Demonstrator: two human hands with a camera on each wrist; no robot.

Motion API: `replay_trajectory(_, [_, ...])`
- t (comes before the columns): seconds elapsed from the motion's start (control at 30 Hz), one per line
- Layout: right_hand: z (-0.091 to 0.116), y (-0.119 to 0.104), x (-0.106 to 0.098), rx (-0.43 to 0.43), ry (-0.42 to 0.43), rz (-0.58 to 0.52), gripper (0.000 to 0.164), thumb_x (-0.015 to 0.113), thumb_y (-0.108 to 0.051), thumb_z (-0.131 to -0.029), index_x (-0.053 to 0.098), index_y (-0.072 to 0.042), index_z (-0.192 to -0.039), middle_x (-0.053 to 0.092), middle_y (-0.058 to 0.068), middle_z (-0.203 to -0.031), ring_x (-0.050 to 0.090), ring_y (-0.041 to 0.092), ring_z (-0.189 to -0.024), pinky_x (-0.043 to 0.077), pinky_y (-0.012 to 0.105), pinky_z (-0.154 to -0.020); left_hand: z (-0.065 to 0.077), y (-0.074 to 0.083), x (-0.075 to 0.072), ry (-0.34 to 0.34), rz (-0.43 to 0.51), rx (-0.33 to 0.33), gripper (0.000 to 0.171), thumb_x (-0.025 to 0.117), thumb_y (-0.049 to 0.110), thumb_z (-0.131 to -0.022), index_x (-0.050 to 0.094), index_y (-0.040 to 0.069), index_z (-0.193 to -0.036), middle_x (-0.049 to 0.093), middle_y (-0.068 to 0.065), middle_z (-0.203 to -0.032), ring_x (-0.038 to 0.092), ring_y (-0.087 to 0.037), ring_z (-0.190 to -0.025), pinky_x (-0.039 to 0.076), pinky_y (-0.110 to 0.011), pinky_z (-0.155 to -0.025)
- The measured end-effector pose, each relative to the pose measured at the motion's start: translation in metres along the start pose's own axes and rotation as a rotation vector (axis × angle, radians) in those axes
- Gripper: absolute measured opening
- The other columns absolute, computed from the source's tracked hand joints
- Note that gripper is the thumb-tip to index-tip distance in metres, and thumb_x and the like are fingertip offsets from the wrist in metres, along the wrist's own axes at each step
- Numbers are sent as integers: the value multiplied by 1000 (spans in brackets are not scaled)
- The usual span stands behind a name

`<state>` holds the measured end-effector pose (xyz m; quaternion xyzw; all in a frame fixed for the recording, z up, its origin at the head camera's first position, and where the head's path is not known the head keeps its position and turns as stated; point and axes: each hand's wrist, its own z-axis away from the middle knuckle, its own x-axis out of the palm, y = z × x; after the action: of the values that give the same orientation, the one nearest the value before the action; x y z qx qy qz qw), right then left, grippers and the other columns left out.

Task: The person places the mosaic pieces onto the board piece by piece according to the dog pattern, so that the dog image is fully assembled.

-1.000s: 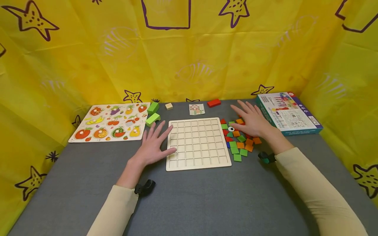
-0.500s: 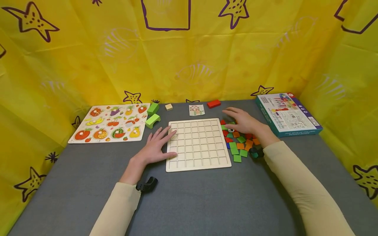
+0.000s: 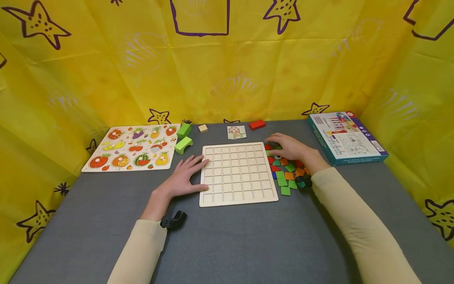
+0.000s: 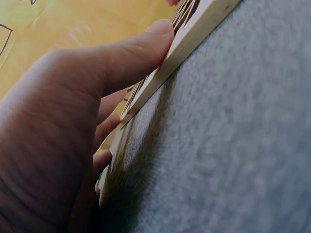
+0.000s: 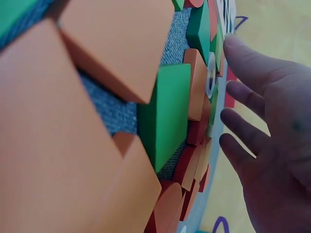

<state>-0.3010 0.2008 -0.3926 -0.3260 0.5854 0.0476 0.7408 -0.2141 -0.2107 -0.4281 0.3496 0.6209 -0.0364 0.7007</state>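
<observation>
A square wooden grid board [image 3: 238, 173] lies in the middle of the table. My left hand [image 3: 179, 179] rests at its left edge with fingers spread, and in the left wrist view the thumb [image 4: 141, 53] touches the board's side. Right of the board is a heap of small flat red, green, orange and blue tiles [image 3: 289, 176]. My right hand [image 3: 292, 148] is over the heap's far end, fingers loosely bent. In the right wrist view its fingertips are close to the tiles, near a round eye piece [image 5: 211, 75], with nothing held between them.
A fruit peg puzzle [image 3: 133, 150] lies at the left, beside two green blocks [image 3: 183, 145]. Along the back are a small beige block [image 3: 203, 128], a picture card [image 3: 236, 132] and a red block [image 3: 257, 124]. A game box [image 3: 347, 136] lies back right.
My right hand has moved left and lowered toward the far end of the tiles, its fingers drawing closer together. My left hand has settled at the board's left edge.
</observation>
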Motion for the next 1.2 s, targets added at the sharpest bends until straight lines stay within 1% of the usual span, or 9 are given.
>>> replay_trajectory(0.13, [-2, 0, 0, -5, 10, 5, 46, 65, -22, -101, 56, -3, -143, 47, 20, -144, 46, 38, -130, 36, 54, -109, 0, -1, -1, -9, -2, -12, 93, 73, 59, -85, 34, 19, -160, 22, -5, -167, 10, -36, -152, 0, -59, -118])
replay_trajectory(0.27, [-4, 2, 0, -37, 35, 4, 40, 64, -17, -101, 60, -1, -137, 53, 20, -136, 50, 37, -124, 38, 53, -107, -1, -1, -2, -17, -4, -15, 92, 73, 58, -85, 36, 18, -159, 22, -6, -166, 10, -36, -152, 1, -58, -118])
replay_trajectory(0.4, [-5, 3, -2, -55, 50, 1, 36, 64, -15, -101, 62, 0, -134, 56, 19, -132, 51, 36, -122, 38, 53, -106, 0, 0, -3, -21, -5, -12, 92, 73, 57, -85, 36, 17, -159, 22, -6, -166, 10, -36, -152, 1, -58, -118])
replay_trajectory(0.67, [-9, 6, -3, -22, 36, -1, 34, 65, -15, -100, 65, -2, -131, 58, 18, -130, 52, 35, -121, 38, 53, -107, 2, -2, -4, -29, -13, -18, 93, 73, 59, -85, 35, 17, -159, 22, -5, -166, 9, -35, -153, 1, -58, -118])
replay_trajectory(0.93, [-14, 3, 0, -13, 71, -10, 27, 65, -11, -100, 68, 3, -123, 60, 20, -123, 55, 38, -116, 41, 53, -104, 1, -4, -2, -29, -14, -14, 94, 73, 60, -85, 36, 17, -159, 22, -5, -166, 9, -37, -152, 1, -59, -118])
replay_trajectory(1.03, [-16, 2, 2, 13, 72, -12, 26, 66, -10, -99, 68, 4, -121, 61, 20, -120, 55, 38, -113, 42, 53, -102, 1, -4, -2, -28, -10, -4, 93, 74, 58, -85, 36, 15, -158, 23, -6, -166, 9, -38, -152, 1, -61, -117])
replay_trajectory(1.2, [-18, 0, 3, 62, 82, -29, 22, 67, -10, -99, 68, 2, -117, 62, 18, -116, 55, 35, -108, 43, 51, -100, 1, -2, -2, -21, 0, -7, 91, 75, 55, -85, 38, 15, -158, 24, -6, -166, 10, -39, -152, 1, -61, -117])
